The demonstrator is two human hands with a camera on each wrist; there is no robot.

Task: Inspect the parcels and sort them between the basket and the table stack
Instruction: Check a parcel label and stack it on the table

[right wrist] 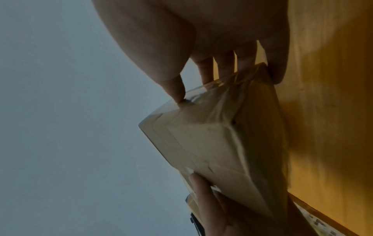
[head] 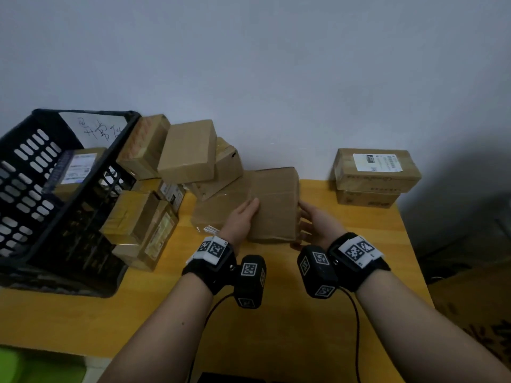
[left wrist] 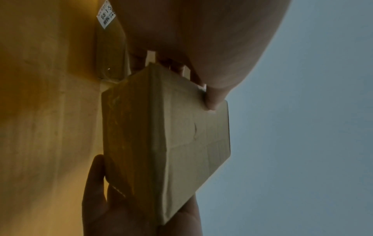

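Hidden or unclear: from the head view I cannot see the underside of the held cardboard parcel [head: 273,203], and its far edge merges with a flatter parcel [head: 221,205] lying behind and to its left. A small white sticker [head: 210,230] pokes out near the left wrist; its print is unreadable here. The left wrist view shows a cut-off label [left wrist: 107,16] with partial digits only. Handwriting on the white paper sheet [head: 96,129] inside the basket is not legible to me. Both wrist views are dim and blurred.

Surface and room: yellow wooden table [head: 249,313] set against a plain grey-white wall [head: 276,64]. The black slotted basket [head: 41,189] stands at the table's left, with a labelled parcel [head: 77,167] inside. A loose heap of brown boxes [head: 188,150] sits between the basket and the held parcel. The table stack [head: 376,175], two boxes, the upper one labelled, stands at the far right by the wall, well apart from the hands.

Hands: left hand [head: 240,217] grips the parcel's left side, thumb on top. Right hand [head: 315,222] grips the right edge; the right wrist view shows the thumb and fingers [right wrist: 226,63] pinching the taped end. The parcel is tilted, near the table's middle; I cannot tell whether it touches the tabletop.
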